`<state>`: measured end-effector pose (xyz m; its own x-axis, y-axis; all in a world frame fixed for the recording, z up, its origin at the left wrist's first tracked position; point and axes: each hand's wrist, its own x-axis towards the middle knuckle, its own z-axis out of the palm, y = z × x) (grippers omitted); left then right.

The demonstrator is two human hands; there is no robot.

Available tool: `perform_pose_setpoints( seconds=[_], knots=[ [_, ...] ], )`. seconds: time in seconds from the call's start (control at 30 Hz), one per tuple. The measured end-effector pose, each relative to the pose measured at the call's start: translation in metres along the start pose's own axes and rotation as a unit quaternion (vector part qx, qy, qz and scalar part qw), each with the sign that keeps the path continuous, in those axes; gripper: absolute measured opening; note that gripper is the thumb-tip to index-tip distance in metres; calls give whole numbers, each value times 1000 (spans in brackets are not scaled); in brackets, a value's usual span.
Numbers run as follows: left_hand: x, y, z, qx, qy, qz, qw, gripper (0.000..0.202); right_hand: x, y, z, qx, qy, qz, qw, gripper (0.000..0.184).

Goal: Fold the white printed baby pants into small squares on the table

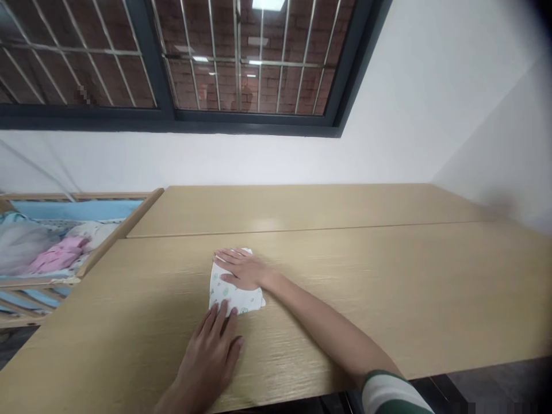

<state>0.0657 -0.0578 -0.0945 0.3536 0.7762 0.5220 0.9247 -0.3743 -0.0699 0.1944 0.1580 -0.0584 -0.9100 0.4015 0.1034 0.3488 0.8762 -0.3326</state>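
Note:
A small folded white cloth with a pale printed pattern lies on the light wooden table, near its middle. My right hand lies flat on the cloth's far part, fingers stretched out and pointing left. My left hand rests flat on the table at the cloth's near edge, its fingertips touching the cloth. Neither hand grips anything.
A second wooden table top adjoins the far side, against a white wall under a barred window. At the left stands a wooden cot with blue bedding and pink cloth. A white wall closes the right side.

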Motion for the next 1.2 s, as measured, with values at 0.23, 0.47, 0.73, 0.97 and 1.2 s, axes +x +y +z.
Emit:
perform_pose_setpoints(
  seconds=[0.23, 0.47, 0.73, 0.97, 1.2],
  knots=[
    [31, -55, -3, -118, -135, 45, 983, 32, -17, 4, -5, -7, 163, 21, 986, 48],
    [81, -97, -18, -229, -264, 47, 936, 13, -60, 0, -19, 225, 190, 99, 951, 24],
    [112, -100, -23, -356, -287, -129, 880, 19, -99, -5, -35, 207, 2, 40, 977, 95],
    [102, -118, -14, -453, -220, -158, 849, 35, -84, -9, -23, 157, 116, 68, 978, 31],
    [98, -119, -8, -440, -207, -167, 857, 43, -78, -18, -26, 217, 191, 154, 945, 34]
  ],
)
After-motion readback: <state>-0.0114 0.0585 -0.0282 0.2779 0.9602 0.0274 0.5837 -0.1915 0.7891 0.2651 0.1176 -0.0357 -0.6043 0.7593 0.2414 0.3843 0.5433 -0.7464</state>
